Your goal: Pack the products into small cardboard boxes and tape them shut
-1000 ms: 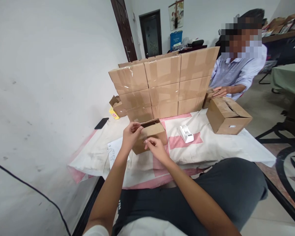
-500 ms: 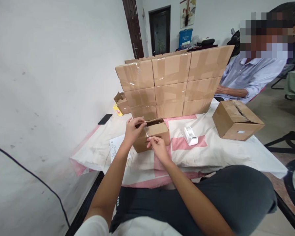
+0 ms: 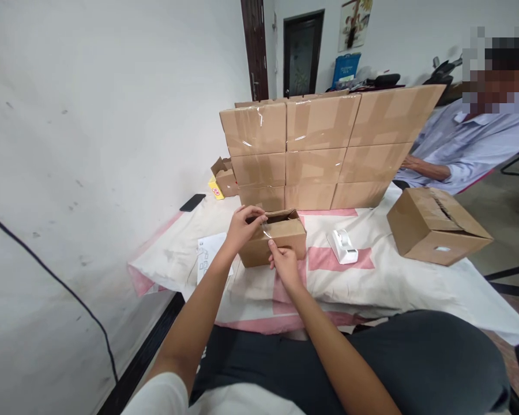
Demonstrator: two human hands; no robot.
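Observation:
A small cardboard box (image 3: 285,239) with its top partly open stands before me on the cloth-covered table. A short strip of transparent tape (image 3: 266,230) runs over its near top edge. My left hand (image 3: 244,226) is closed, with fingertips pinching the strip's upper end at the box's opening. Lower down, on the front face, my right hand (image 3: 284,264) has its thumb at the tape's bottom end and its other fingers curled in. A white tape dispenser (image 3: 344,246) sits to the right of the box.
Behind the box rises a wall of taped cardboard boxes (image 3: 315,155). A larger carton (image 3: 436,227) stands at right, near a seated person (image 3: 454,150). To the left lie a phone (image 3: 192,202), a printed sheet (image 3: 207,253) and a yellow packet (image 3: 216,188). A white wall borders the left.
My view has shifted, so the scene sits farther right. My right thumb now points up against the box front at the tape's lower end. My left hand keeps its pinch.

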